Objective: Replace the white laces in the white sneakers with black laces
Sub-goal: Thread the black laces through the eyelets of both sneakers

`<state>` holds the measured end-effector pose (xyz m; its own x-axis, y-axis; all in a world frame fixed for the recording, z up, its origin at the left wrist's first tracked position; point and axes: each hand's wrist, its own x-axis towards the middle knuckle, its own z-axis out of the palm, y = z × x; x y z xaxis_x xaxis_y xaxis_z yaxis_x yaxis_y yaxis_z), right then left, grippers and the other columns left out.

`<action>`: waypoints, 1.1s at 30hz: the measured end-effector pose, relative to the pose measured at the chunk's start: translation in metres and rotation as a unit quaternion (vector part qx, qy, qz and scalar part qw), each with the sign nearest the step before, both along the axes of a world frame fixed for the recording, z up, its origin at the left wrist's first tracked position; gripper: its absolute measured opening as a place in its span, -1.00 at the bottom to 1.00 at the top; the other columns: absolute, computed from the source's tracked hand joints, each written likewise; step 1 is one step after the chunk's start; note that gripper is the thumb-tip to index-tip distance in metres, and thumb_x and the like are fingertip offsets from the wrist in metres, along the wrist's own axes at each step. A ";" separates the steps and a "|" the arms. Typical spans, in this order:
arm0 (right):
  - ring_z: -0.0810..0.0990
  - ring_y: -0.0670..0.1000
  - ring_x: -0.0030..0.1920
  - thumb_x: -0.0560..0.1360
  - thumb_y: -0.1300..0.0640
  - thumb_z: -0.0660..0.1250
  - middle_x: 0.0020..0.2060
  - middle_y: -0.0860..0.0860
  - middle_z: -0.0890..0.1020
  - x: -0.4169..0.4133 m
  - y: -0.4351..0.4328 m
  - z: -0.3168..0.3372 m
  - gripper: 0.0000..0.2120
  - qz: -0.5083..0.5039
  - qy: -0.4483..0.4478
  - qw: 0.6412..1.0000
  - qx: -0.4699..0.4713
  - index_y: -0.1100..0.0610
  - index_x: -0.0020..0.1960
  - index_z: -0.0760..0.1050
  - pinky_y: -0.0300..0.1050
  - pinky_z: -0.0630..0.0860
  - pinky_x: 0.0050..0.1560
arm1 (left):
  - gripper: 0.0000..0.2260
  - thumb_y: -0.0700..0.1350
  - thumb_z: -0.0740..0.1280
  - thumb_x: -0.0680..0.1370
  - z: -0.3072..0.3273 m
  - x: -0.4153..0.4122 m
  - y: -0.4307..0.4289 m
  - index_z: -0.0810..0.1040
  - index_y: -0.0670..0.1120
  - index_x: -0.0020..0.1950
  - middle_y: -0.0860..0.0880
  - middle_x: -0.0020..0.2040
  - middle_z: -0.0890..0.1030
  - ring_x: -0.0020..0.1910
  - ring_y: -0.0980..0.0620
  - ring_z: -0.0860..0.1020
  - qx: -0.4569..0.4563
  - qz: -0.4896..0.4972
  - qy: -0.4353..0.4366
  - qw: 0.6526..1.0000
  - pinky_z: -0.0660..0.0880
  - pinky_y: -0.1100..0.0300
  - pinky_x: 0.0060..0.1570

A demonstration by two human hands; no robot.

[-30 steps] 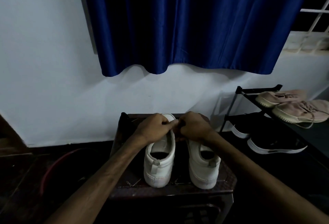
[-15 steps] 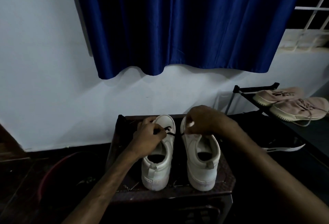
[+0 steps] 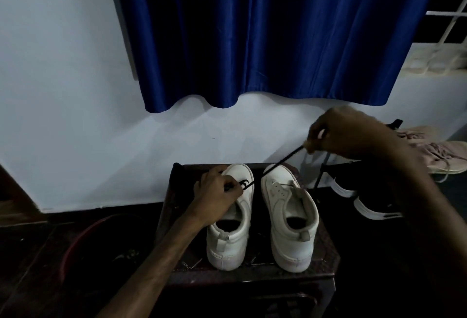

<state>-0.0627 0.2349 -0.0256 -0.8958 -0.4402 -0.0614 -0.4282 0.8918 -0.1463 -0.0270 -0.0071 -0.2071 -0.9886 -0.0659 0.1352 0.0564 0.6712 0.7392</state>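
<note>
Head view. Two white sneakers stand side by side on a dark stool [image 3: 326, 254], heels toward you. Your left hand [image 3: 217, 191] rests on the front of the left sneaker [image 3: 235, 229], fingers curled. It seems to pinch the black lace [image 3: 278, 165] at the eyelets, but the contact is too dark to confirm. Your right hand [image 3: 338, 135] is raised up and to the right, thumb and fingers pinching the lace's far end. The lace runs taut in a straight line from the left sneaker's eyelets to that hand, crossing above the toe of the right sneaker [image 3: 290, 216].

A blue curtain [image 3: 252, 39] hangs on the wall behind. A shoe rack [image 3: 321, 178] at right holds pink shoes [image 3: 442, 151] and black shoes [image 3: 366, 206]. A red basin [image 3: 75, 242] sits on the floor at left.
</note>
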 end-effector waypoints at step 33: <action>0.52 0.04 0.20 0.47 -0.04 0.42 0.22 -0.01 0.55 0.005 -0.056 -0.071 -0.53 0.012 0.027 0.998 -0.048 0.01 0.33 0.43 0.01 0.49 0.20 | -0.88 -0.01 0.43 0.52 0.010 0.033 -0.017 0.65 -0.04 -0.13 0.07 -0.22 0.68 -0.21 0.20 0.63 0.120 0.083 -0.006 0.989 0.52 0.29 -0.21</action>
